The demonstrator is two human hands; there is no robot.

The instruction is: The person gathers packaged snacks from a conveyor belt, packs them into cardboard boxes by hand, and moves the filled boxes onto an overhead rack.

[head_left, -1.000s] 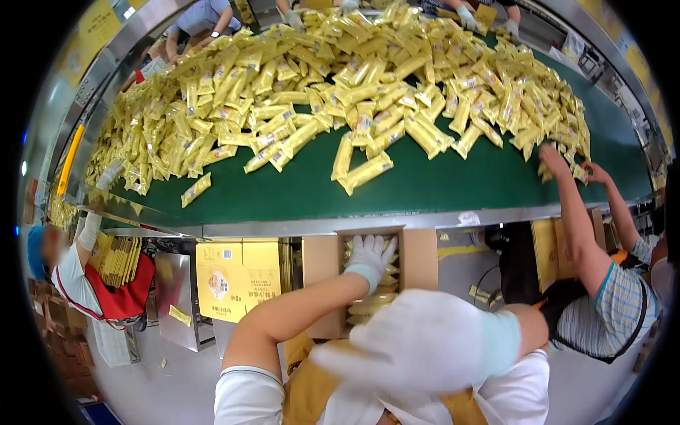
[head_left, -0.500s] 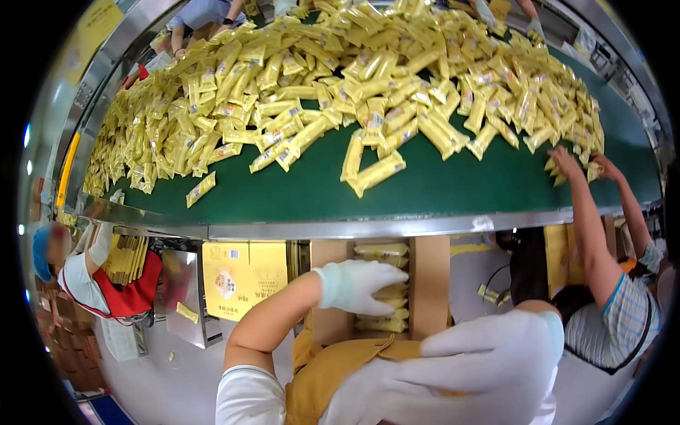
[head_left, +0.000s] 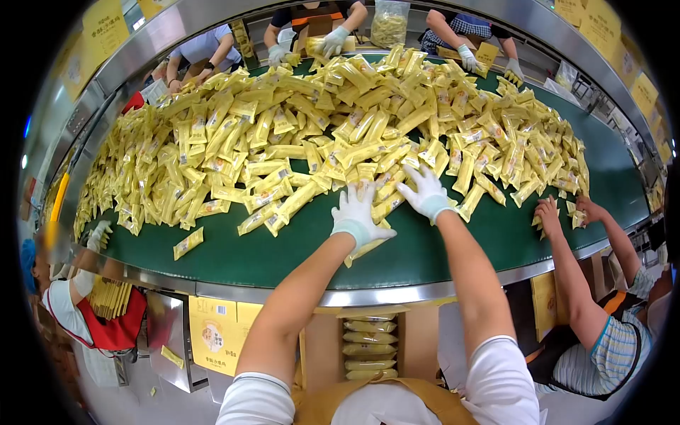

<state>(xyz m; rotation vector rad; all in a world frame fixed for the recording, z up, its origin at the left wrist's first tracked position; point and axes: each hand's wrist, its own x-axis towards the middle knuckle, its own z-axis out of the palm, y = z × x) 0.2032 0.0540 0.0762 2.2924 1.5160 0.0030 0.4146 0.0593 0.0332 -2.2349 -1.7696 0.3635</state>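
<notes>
My left hand (head_left: 356, 216), in a white glove, reaches onto the green belt with its fingers spread over the near edge of a heap of yellow snack packets (head_left: 276, 120). Under its palm, a single snack packet (head_left: 365, 249) partly shows. My right hand (head_left: 427, 195), gloved too, lies with fingers apart on packets just to the right. Between the two hands lie a few packets (head_left: 386, 205). Below the belt edge, against my body, stands an open cardboard box (head_left: 418, 347) holding a stack of packets (head_left: 370, 338).
The green conveyor belt (head_left: 234, 255) has a metal rim (head_left: 382, 295). A co-worker's bare hands (head_left: 549, 216) pick at packets on the right. A person in a red apron (head_left: 117, 319) stands left. Other people work across the belt. Yellow printed cartons (head_left: 216, 333) stand left of my box.
Both hands have moved from near the box and my body up and forward onto the packets, fingers spreading. The view has tilted up, showing more of the far side.
</notes>
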